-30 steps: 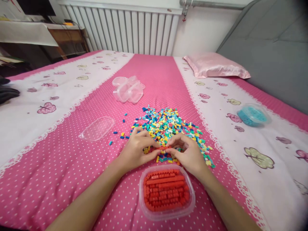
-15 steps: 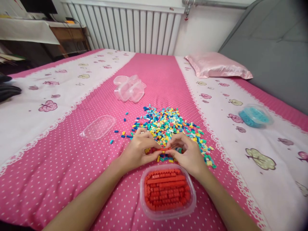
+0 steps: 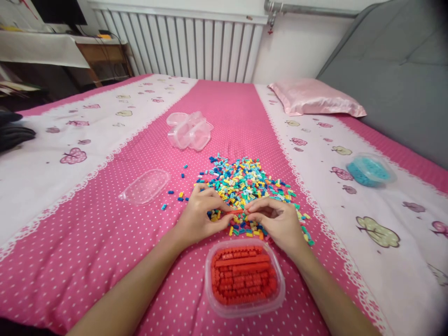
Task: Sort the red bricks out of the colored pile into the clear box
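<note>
Between both hands, just over the near part of a loose heap, is a short row of red building bricks [image 3: 236,212]. My left hand [image 3: 203,212] pinches its left end between thumb and fingers. At the other end, my right hand [image 3: 276,218] has its thumb and fingertips closed on the red bricks, partly hiding them. The heap of small multicoloured bricks [image 3: 241,179] spreads beneath and beyond my hands. Closest to me stands a clear plastic box [image 3: 209,298] filled with joined rows of red bricks [image 3: 243,280].
A clear lid [image 3: 145,186] lies left of the heap, and stacked clear containers [image 3: 191,130] sit farther back. On the right is a tub of blue bricks [image 3: 371,170]. A pink pillow [image 3: 317,97] rests near the grey headboard [image 3: 388,70]. Several stray bricks lie left of the heap.
My hands have shifted slightly upward, with the red row still between them. The right hand's fingers have flattened and moved a little right, showing more of the row.
</note>
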Available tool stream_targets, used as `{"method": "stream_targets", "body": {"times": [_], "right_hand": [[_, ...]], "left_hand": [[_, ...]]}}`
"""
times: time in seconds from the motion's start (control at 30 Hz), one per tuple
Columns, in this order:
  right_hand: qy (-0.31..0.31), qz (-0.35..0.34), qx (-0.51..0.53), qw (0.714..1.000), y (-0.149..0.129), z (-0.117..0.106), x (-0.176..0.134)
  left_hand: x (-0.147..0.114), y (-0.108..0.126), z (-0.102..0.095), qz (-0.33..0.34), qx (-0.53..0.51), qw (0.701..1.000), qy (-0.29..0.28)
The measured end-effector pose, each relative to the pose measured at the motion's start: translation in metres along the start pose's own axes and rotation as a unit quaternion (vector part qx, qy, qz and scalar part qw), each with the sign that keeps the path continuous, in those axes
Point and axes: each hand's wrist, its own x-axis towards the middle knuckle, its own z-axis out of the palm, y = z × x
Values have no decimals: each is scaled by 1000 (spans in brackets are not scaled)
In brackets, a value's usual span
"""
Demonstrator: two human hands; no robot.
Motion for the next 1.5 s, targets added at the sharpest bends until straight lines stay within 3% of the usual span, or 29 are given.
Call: {"method": "stream_targets", "body": {"times": [0.53,0.77,1.03,1.5], "right_hand": [[21,6,6,1000,0,6,-1],[25,2,-4,1000,-1,9,-2],[19,-14,-21,999,-3,10,-3],[-6,-49,-55,997,0,4,-4]], "left_hand": [[0,4,2,9,-9,1000,-14],[-1,5,2,-17,-7,1000,-21],[-2,4,4,-7,-21,1000,-19],[0,8,4,-50,-21,998,-15]]}}
